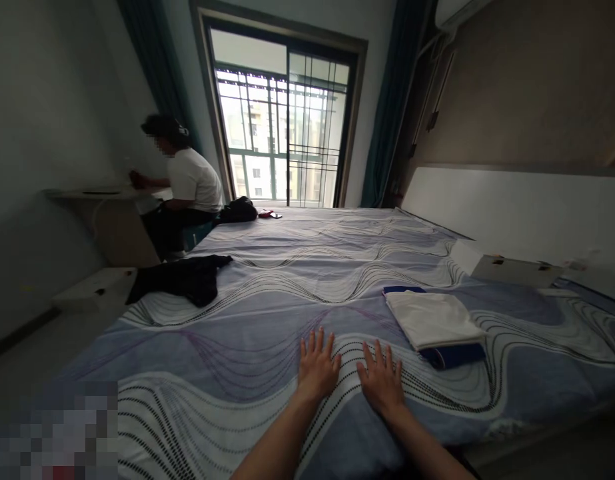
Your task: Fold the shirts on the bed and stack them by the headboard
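Both my hands rest palm down on the patterned bed sheet [267, 287], which is blue-grey with white waves and dotted lines. My left hand [318, 363] lies flat with its fingers spread, and nothing is under it but the sheet. Beside it, a short gap away, my right hand [382, 377] is also flat with fingers apart. To the right of that hand sits a folded white cloth [434, 319] on top of a dark blue folded cloth [460, 355]. A crumpled black garment [187, 279] hangs over the bed's left edge.
A white box [512, 270] stands by the headboard [517, 207]. At the far left a person [194, 177] in a white shirt sits at a desk [122, 193]. A black bag [240, 210] and a small red item [265, 213] lie near the window [282, 127]. Another white box [94, 287] is on the floor.
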A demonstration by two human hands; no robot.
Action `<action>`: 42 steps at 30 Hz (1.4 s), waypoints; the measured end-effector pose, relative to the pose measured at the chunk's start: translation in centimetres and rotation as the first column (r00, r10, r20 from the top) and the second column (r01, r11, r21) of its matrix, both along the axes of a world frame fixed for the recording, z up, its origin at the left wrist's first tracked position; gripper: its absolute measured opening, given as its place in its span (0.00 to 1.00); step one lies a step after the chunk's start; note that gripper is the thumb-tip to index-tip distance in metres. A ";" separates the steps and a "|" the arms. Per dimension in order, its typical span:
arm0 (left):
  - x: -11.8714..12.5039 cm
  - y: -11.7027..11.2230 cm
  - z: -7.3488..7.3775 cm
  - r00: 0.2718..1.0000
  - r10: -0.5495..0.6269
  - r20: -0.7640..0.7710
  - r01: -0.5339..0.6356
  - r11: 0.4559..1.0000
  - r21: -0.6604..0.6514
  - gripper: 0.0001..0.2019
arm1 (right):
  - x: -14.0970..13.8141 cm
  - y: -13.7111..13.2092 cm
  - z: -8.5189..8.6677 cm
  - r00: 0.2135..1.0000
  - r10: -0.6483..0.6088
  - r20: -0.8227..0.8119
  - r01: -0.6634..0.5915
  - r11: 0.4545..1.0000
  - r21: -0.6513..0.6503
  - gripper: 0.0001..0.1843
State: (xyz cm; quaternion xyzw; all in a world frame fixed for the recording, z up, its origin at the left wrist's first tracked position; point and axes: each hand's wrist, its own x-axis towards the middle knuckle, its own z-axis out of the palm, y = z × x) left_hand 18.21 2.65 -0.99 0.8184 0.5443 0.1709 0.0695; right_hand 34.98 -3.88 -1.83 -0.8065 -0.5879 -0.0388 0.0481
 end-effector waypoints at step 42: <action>-16.3 4.3 2.0 0.869 -0.422 0.259 0.415 0.906 0.086 0.21 | -14.4 7.5 4.2 0.844 0.450 -0.291 -0.444 0.891 0.090 0.42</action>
